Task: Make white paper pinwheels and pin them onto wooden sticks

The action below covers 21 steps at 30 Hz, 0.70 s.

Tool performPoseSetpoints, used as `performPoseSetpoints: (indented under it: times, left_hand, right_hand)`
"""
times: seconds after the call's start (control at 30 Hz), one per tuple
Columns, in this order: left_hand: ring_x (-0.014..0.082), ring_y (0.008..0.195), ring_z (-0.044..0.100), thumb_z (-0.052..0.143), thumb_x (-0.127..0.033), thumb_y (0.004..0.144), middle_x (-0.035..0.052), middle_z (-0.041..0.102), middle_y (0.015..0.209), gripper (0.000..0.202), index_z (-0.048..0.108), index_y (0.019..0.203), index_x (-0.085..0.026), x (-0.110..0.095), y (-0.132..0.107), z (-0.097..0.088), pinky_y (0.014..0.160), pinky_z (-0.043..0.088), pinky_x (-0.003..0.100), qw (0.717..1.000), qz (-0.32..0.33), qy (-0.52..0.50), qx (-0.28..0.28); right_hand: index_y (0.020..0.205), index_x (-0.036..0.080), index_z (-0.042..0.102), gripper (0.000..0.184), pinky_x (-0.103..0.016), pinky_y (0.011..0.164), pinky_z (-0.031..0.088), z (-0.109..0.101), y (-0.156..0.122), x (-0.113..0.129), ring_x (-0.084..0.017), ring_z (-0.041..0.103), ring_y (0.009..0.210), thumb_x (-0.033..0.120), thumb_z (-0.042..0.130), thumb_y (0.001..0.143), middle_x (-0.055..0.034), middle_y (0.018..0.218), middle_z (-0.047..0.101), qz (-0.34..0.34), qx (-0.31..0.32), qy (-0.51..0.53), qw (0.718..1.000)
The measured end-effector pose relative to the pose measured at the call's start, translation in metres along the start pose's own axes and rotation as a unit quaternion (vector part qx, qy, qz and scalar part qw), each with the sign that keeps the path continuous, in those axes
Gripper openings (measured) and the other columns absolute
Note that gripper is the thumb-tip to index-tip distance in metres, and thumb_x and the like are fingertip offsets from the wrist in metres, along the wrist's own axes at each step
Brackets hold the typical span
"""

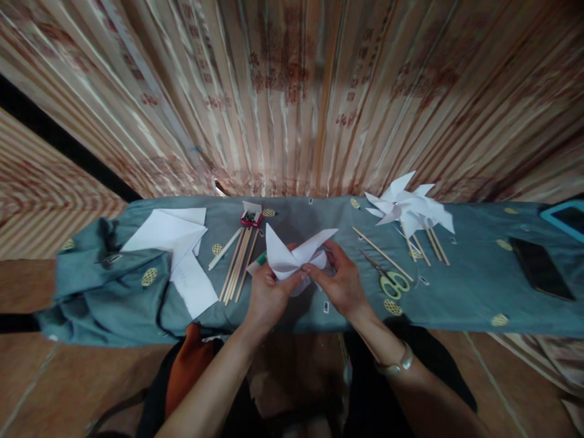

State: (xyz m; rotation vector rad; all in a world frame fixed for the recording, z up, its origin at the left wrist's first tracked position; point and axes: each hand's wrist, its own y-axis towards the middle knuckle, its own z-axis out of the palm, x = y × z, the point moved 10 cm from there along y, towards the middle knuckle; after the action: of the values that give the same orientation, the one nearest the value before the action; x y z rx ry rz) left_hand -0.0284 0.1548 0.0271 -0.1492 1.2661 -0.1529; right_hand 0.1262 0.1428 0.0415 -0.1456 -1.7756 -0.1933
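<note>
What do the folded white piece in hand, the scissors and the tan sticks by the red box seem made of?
Folded piece: matte paper, judging by its thin, curling edges.
Scissors: probably plastic handles, evenly yellow-green; darker, slim blades, likely metal.
Sticks: wood or bamboo, seemingly unpainted given their tan colour; grain isn't discernible.

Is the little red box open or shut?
Open: the little red box has its pale flap raised, and small dark things show inside, too small to name.

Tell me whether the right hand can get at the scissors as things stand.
Probably yes: the scissors lie uncovered on the cloth, just right of the right hand, though it holds the folded paper and would likely need to let go first.
</note>
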Motion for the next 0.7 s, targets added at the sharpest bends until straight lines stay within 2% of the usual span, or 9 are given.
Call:
performPoseSetpoints:
  times: [0.13,0.33,0.7]
  left_hand:
    - [0.0221,0.083,0.070,0.085,-0.024,0.055,0.0082,0.076,0.092,0.054,0.070,0.105,-0.012,0.0031,0.0025,-0.0017,0.077,0.054,0.031,1.000,0.007,0.017,0.013]
    - [0.0244,0.082,0.071,0.088,-0.027,0.050,0.0080,0.077,0.089,0.050,0.072,0.095,-0.012,-0.0003,0.0044,0.0012,0.080,0.055,0.036,0.999,-0.009,0.019,0.030]
    - [0.0239,0.081,0.071,0.088,-0.024,0.049,0.0072,0.077,0.088,0.050,0.072,0.095,-0.014,-0.0015,0.0066,0.0000,0.079,0.055,0.035,0.999,-0.007,0.006,0.032]
  right_hand:
    - [0.119,0.018,0.055,0.056,-0.036,0.078,0.053,-0.0009,-0.0008,0.0007,-0.023,0.068,0.086,0.036,0.074,0.070,-0.0067,0.095,0.073,-0.002,-0.008,-0.003,1.000]
    - [0.117,0.020,0.055,0.062,-0.035,0.071,0.056,0.0000,0.0027,-0.0041,-0.023,0.070,0.081,0.038,0.080,0.063,-0.0052,0.091,0.074,0.046,0.027,0.081,0.995]
    - [0.111,0.020,0.060,0.059,-0.034,0.069,0.057,0.0029,0.0014,-0.0044,-0.024,0.070,0.079,0.039,0.082,0.061,-0.0041,0.089,0.075,0.087,0.050,0.134,0.986]
